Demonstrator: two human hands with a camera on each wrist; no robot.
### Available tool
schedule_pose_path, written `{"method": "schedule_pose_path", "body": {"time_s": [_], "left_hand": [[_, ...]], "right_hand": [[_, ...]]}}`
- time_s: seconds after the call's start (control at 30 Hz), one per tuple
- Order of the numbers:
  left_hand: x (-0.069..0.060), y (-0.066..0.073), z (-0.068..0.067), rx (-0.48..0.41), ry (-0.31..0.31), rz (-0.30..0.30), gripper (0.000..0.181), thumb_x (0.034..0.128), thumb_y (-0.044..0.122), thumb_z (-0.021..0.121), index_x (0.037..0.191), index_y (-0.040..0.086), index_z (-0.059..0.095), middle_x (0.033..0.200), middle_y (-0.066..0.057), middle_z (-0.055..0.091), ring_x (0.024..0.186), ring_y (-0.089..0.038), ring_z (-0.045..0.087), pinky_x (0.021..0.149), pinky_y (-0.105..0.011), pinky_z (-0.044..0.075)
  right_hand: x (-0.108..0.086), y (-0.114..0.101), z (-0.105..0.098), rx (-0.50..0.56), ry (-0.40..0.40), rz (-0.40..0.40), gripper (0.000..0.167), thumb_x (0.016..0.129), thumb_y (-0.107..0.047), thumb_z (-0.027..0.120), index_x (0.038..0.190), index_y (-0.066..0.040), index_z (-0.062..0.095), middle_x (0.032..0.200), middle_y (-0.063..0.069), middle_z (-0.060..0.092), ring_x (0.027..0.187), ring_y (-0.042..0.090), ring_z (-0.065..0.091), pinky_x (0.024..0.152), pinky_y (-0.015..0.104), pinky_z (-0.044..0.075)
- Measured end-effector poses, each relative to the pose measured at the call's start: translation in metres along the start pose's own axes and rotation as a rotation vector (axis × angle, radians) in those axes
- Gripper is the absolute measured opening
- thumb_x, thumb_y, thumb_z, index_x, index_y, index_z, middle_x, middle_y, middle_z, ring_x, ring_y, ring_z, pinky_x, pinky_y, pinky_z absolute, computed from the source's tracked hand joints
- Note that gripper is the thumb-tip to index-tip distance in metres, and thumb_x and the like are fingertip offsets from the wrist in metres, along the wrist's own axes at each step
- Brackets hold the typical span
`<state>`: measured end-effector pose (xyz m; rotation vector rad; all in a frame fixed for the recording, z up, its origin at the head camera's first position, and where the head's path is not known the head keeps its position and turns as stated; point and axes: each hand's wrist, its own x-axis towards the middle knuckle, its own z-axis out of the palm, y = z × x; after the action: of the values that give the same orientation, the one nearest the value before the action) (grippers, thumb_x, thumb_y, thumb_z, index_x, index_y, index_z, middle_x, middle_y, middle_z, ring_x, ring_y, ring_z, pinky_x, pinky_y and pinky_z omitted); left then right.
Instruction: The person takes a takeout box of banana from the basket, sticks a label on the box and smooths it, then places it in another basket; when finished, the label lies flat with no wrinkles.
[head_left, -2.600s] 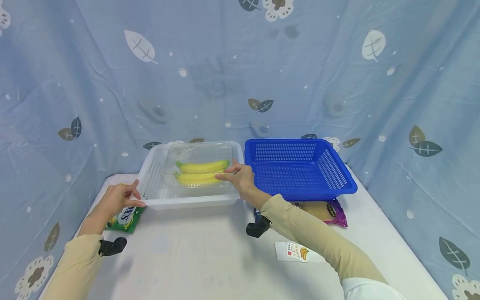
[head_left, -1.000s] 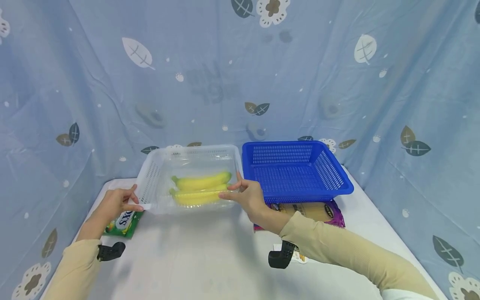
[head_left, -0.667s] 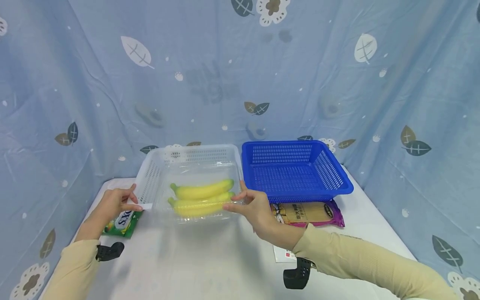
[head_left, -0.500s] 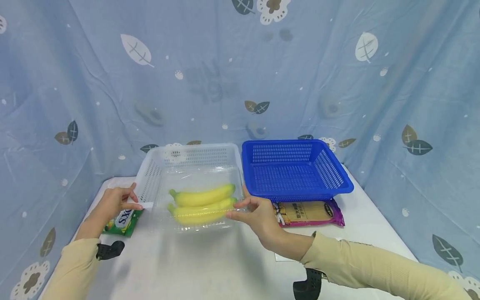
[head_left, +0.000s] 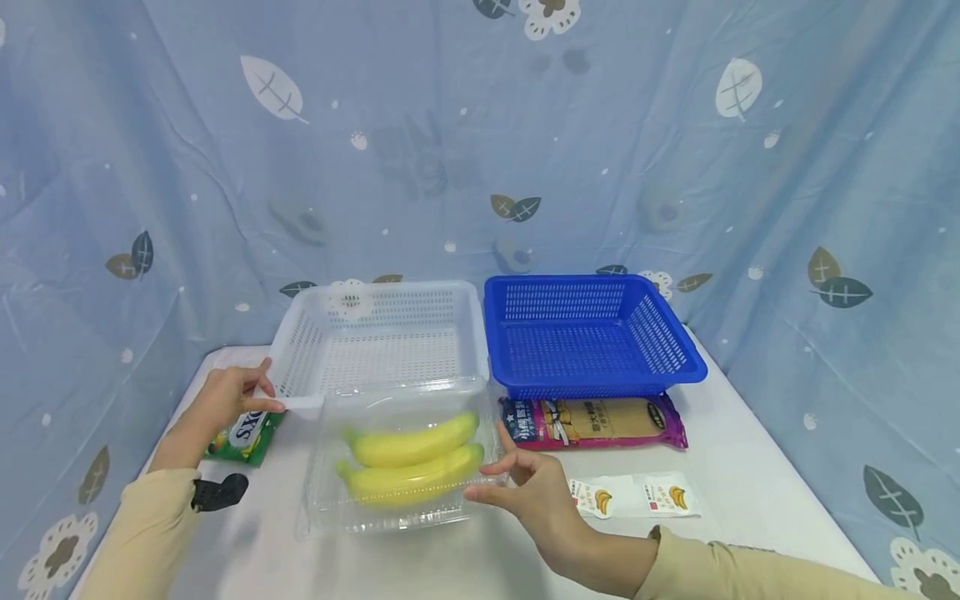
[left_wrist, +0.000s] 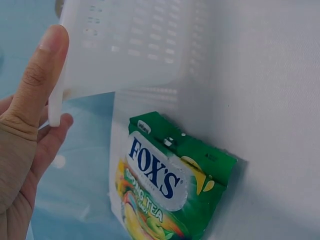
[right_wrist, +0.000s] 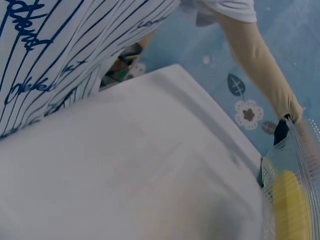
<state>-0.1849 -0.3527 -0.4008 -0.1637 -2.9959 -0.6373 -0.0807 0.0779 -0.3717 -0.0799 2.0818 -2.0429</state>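
My left hand point(head_left: 234, 398) pinches the near left corner of the white basket point(head_left: 303, 402); in the left wrist view the thumb of that hand point(left_wrist: 30, 110) lies on one side of the rim and fingers on the other. With my right hand point(head_left: 543, 504) I grip the right edge of a clear plastic box point(head_left: 352, 517) in front of the basket. Two yellow bananas point(head_left: 412, 446) lie inside it. The right wrist view shows the box point(right_wrist: 267, 200) at its right edge, a banana point(right_wrist: 291, 207) within; my right hand is not visible there.
A blue basket point(head_left: 585, 350) stands right of the white one. Before it lie a purple noodle pack point(head_left: 607, 422) and a paper strip with banana stickers point(head_left: 633, 495). A green FOX'S bag point(head_left: 246, 435) lies by my left hand, seen also from the left wrist point(left_wrist: 170, 180).
My right hand has lifted the box with the bananas out of the white basket and drawn it toward me. The noodle pack and stickers have come into fuller view. My left hand stays at the basket's corner.
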Motion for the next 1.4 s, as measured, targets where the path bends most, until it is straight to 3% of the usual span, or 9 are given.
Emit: {"method": "schedule_pose_path", "body": {"time_s": [0.23, 0.53, 0.77, 1.17, 1.4], "left_hand": [[0.002, 0.0, 0.001, -0.01, -0.013, -0.019, 0.024, 0.0699, 0.027, 0.083, 0.075, 0.01, 0.067, 0.138, -0.033, 0.035, 0.078, -0.029, 0.05, 0.068, -0.04, 0.04], [0.005, 0.001, 0.0, -0.019, -0.018, -0.015, 0.022, 0.0711, 0.024, 0.083, 0.075, 0.01, 0.066, 0.14, -0.033, 0.033, 0.066, -0.022, 0.043, 0.068, -0.04, 0.04], [0.007, 0.0, 0.002, -0.008, 0.004, 0.012, 0.021, 0.071, 0.022, 0.083, 0.073, 0.011, 0.066, 0.139, -0.032, 0.036, 0.057, -0.017, 0.031, 0.064, -0.036, 0.038], [0.007, 0.002, -0.004, 0.008, 0.008, 0.0, 0.023, 0.0702, 0.024, 0.084, 0.074, 0.01, 0.066, 0.137, -0.032, 0.039, 0.067, -0.023, 0.044, 0.068, -0.041, 0.039], [0.002, 0.002, -0.002, 0.0, -0.011, -0.021, 0.024, 0.0696, 0.024, 0.084, 0.074, 0.011, 0.065, 0.138, -0.03, 0.038, 0.065, -0.021, 0.039, 0.066, -0.038, 0.038]], "right_hand": [[0.0, 0.04, 0.008, -0.003, -0.013, 0.014, 0.036, 0.071, -0.012, 0.084, 0.093, 0.008, 0.064, 0.148, 0.018, 0.034, 0.138, 0.037, 0.025, 0.107, 0.043, 0.028], [0.016, 0.083, 0.023, -0.093, 0.042, -0.116, 0.028, 0.068, -0.011, 0.086, 0.085, 0.003, 0.068, 0.144, 0.017, 0.039, 0.135, 0.036, 0.033, 0.107, 0.05, 0.027], [0.029, 0.085, 0.035, -0.111, 0.092, -0.127, 0.029, 0.066, -0.009, 0.086, 0.082, 0.004, 0.067, 0.143, 0.016, 0.041, 0.135, 0.037, 0.033, 0.107, 0.05, 0.028], [0.035, 0.085, 0.059, -0.055, 0.124, -0.128, 0.028, 0.064, -0.007, 0.087, 0.08, 0.001, 0.066, 0.144, 0.018, 0.041, 0.136, 0.037, 0.033, 0.109, 0.052, 0.024], [0.03, 0.087, 0.066, -0.079, 0.123, -0.134, 0.027, 0.066, -0.005, 0.085, 0.081, -0.002, 0.063, 0.147, 0.017, 0.039, 0.137, 0.038, 0.031, 0.11, 0.046, 0.022]]}}
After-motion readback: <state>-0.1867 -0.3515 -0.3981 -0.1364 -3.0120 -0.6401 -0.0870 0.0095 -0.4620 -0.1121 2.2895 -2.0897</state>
